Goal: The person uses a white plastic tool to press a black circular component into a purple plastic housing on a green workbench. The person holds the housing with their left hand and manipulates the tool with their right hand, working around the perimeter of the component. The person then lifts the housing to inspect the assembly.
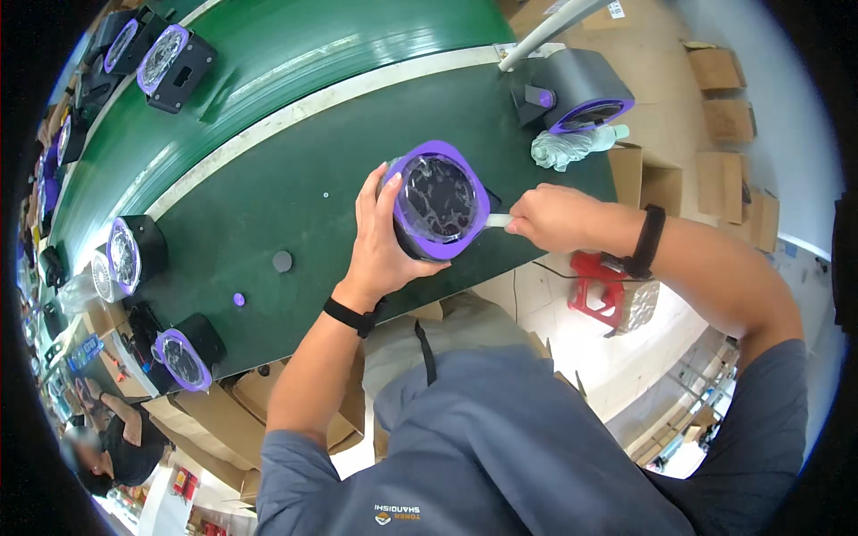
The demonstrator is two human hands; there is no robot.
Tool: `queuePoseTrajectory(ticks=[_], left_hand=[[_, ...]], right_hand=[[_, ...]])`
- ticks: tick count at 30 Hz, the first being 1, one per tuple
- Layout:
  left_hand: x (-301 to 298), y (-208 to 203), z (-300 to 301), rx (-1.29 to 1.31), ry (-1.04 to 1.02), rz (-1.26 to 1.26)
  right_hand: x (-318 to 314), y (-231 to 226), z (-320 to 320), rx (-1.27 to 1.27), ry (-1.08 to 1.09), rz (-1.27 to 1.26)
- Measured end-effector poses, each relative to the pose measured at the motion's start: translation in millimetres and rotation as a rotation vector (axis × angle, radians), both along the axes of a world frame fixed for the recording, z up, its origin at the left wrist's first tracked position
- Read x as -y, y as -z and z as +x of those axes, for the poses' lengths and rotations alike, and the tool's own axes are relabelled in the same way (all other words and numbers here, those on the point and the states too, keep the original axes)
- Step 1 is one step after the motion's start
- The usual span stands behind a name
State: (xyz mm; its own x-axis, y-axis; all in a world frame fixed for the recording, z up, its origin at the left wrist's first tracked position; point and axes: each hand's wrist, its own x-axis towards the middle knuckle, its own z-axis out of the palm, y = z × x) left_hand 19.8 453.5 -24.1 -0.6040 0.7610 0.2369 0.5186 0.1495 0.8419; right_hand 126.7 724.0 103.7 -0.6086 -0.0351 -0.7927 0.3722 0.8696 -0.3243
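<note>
A black housing with a purple square-rounded rim [436, 198] and a dark round face under crinkled clear film is held over the green bench. My left hand [380, 232] wraps round its left side, thumb below and fingers along the edge. My right hand [547, 217] is closed on a pale, narrow stick-like piece [497, 221] that meets the right side of the rim. Whether this piece is a tool or part of the unit, I cannot tell. A small dark round cap [282, 261] and a small purple round piece [239, 299] lie to the left.
Beyond the green bench [223, 223] runs a glossy green conveyor belt [313, 36] bearing similar units [165, 67]. A larger purple-rimmed unit [585, 89] and a plastic-wrapped bottle [576, 146] stand at the right. A red stool [597, 295] is below; another person [116, 438] is at lower left.
</note>
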Motion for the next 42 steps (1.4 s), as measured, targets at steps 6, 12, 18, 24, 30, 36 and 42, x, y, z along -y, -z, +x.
queuePoseTrajectory(ticks=[6, 12, 18, 24, 30, 36, 42], left_hand=[[0, 7, 12, -0.061, -0.023, 0.053], [13, 14, -13, 0.121, 0.096, 0.090], [18, 26, 1, -0.003, 0.089, 0.133], [8, 9, -5, -0.025, 0.212, 0.104], [1, 3, -13, 0.102, 0.181, 0.036], [9, 22, -4, 0.064, 0.109, 0.052], [15, 26, 6, 0.083, 0.075, 0.151]], right_hand=[[43, 14, 38, 0.048, 0.525, -0.064], [-5, 9, -8, 0.114, -0.105, -0.176], [-1, 40, 50, 0.037, 0.181, -0.304], [19, 57, 95, -0.144, 0.376, -0.311], [-13, 30, 41, -0.019, -0.019, -0.207], [-20, 11, -13, 0.002, -0.480, -0.055], [-2, 26, 28, 0.033, -0.073, -0.216]])
